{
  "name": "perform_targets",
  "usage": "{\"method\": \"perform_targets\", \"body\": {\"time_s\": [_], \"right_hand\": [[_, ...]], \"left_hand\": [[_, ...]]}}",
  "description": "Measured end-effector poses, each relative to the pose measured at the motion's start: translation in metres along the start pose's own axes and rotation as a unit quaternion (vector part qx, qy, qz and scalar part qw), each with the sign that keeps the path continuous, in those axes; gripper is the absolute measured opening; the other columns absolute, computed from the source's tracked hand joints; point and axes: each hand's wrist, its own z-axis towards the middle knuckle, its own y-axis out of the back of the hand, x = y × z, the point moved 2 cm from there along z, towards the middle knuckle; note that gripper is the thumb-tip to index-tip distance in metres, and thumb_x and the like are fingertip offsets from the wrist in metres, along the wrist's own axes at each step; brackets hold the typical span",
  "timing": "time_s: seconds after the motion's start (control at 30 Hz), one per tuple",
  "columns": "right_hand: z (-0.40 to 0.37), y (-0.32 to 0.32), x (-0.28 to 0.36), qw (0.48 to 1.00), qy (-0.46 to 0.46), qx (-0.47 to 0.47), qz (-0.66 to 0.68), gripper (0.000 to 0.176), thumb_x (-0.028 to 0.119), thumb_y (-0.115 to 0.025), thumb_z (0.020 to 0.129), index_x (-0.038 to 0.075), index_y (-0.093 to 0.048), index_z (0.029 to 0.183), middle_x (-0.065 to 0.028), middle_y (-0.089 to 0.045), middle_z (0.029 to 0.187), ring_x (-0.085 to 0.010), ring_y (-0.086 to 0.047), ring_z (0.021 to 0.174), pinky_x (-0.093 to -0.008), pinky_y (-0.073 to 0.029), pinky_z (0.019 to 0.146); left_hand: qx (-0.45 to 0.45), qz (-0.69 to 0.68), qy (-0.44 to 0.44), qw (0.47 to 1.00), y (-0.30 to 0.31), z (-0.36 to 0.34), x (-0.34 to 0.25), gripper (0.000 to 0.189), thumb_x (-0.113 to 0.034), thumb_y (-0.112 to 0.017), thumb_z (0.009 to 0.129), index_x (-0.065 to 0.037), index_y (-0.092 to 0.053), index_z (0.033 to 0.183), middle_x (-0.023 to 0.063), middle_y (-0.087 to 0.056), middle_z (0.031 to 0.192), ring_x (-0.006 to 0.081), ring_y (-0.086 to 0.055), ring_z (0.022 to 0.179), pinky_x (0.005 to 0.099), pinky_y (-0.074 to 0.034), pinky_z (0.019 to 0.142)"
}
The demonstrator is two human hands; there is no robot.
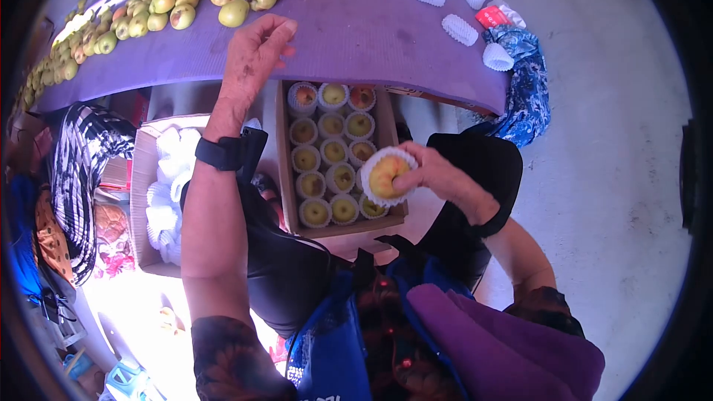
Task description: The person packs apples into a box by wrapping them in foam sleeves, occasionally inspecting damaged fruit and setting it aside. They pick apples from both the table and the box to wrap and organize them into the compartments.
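Observation:
My right hand point(434, 172) grips an apple point(388, 175) wrapped in a white foam net, with the thumb pressed on the fruit. It is just over the right side of a cardboard box point(342, 232), where several netted apples point(334, 151) sit in rows. My left hand point(256, 48) is over the front edge of the purple-covered table point(349, 37). Its fingers are loosely bent and apart from the thumb, with nothing visible in them. The closest loose apple point(234, 12) lies just beyond that hand.
Loose apples point(163, 0) spread along the table's far and left side. Empty foam nets point(460, 30) and a blue patterned cloth point(523, 82) are at its right end. Left of my legs stands a carton point(152, 256) of white foam nets. A striped cloth point(78, 178) hangs at far left.

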Motion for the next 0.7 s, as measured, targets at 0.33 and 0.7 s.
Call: {"method": "perform_targets", "body": {"time_s": [0.33, 0.7], "right_hand": [[0.024, -0.029, -0.070, 0.980, -0.130, -0.042, 0.143, 0.054, 0.009, -0.074, 0.072, -0.003, -0.049, 0.119, -0.0151, -0.060, 0.108, -0.0257, -0.063, 0.098, -0.0375, -0.054, 0.082], [0.160, -0.066, -0.071, 0.968, -0.085, -0.025, 0.236, 0.039, 0.009, -0.068, 0.079, 0.000, -0.053, 0.114, -0.0132, -0.061, 0.112, -0.0235, -0.064, 0.098, -0.0368, -0.056, 0.080]], "left_hand": [[0.004, 0.052, -0.018, 0.998, 0.009, -0.002, -0.002, 0.030, -0.030, -0.061, 0.090, -0.002, -0.064, 0.101, 0.0010, -0.063, 0.086, 0.0097, -0.061, 0.076, 0.0240, -0.048, 0.064], [-0.015, 0.115, -0.056, 0.992, 0.011, -0.002, -0.003, 0.026, -0.025, -0.062, 0.090, -0.003, -0.066, 0.101, 0.0020, -0.065, 0.082, 0.0099, -0.062, 0.073, 0.0243, -0.049, 0.062]]}}
